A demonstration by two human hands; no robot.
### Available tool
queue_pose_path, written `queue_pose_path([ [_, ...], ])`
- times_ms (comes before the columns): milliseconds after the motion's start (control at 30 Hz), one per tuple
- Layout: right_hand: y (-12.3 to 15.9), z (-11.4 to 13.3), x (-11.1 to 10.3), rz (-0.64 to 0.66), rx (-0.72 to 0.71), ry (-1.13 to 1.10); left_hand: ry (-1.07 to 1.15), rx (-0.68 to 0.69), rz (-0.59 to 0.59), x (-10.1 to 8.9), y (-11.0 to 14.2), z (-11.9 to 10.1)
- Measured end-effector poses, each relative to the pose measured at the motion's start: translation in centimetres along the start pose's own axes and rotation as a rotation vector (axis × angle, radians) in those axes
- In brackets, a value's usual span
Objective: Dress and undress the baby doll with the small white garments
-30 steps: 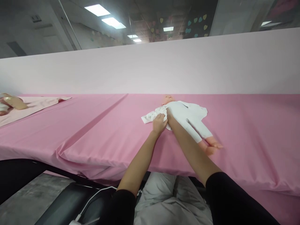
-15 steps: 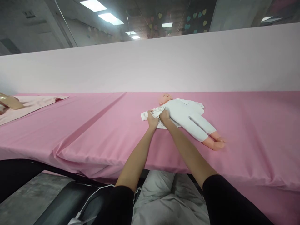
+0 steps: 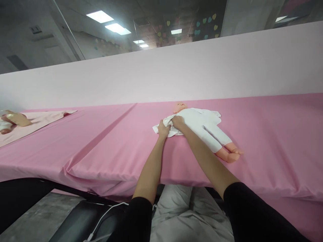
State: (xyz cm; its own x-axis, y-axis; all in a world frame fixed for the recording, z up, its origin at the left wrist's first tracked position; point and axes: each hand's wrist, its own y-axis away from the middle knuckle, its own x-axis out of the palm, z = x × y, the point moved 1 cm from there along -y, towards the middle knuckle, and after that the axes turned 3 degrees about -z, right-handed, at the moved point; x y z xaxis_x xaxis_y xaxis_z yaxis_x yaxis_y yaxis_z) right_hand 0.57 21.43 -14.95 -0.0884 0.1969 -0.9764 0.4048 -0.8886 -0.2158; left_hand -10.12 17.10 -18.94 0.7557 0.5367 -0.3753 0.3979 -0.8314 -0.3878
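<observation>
A baby doll (image 3: 199,122) with a cloth body and bare feet lies on its back, its head (image 3: 180,106) toward the wall. White baby clothing (image 3: 174,132) is bunched at its side, beside the shoulder. My left hand (image 3: 163,129) is closed round the bunched end of this clothing, and a flap of it sticks out past the fingers. Close beside the doll's shoulder, my right hand (image 3: 178,123) is closed on the same clothing. The doll's arm on this side is hidden by cloth and hands.
A pink sheet (image 3: 106,141) covers the table, with a low white wall (image 3: 161,74) behind it. At the far left another doll (image 3: 17,119) lies on a pale pink cloth (image 3: 50,119). A black chair (image 3: 73,222) with a white cable (image 3: 103,216) stands below the table edge.
My right hand has shifted slightly up against the doll's shoulder, and the clothing is more bunched between my hands. The camera view has tilted slightly.
</observation>
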Motion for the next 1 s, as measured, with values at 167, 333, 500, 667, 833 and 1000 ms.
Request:
queue_pose_path([
  [167, 0.3, -1.0, -0.2, -0.055, -0.004, -0.086, -0.122, 0.009, -0.114, -0.3, 0.0, 0.5],
  [333, -0.2, -3.0, -0.8, -0.083, 0.025, -0.197, -0.093, -0.109, -0.23, -0.7, -0.5, 1.6],
  [500, -0.7, -4.3, -0.9, -0.08, 0.037, -0.275, -0.129, -0.164, -0.253, -1.0, -0.5, 1.6],
  [667, -0.9, -4.3, -0.9, -0.068, 0.028, -0.296, -0.07, -0.193, -0.253, -1.3, -0.3, 1.2],
  [833, -0.4, -3.9, -1.2, -0.07, 0.001, -0.248, -0.27, -0.145, -0.084, -1.7, -0.4, 1.0],
  [1000, 1.4, -1.7, -0.1, -0.156, -0.118, 0.076, -0.371, -0.115, 0.01, -1.4, -0.4, 0.8],
])
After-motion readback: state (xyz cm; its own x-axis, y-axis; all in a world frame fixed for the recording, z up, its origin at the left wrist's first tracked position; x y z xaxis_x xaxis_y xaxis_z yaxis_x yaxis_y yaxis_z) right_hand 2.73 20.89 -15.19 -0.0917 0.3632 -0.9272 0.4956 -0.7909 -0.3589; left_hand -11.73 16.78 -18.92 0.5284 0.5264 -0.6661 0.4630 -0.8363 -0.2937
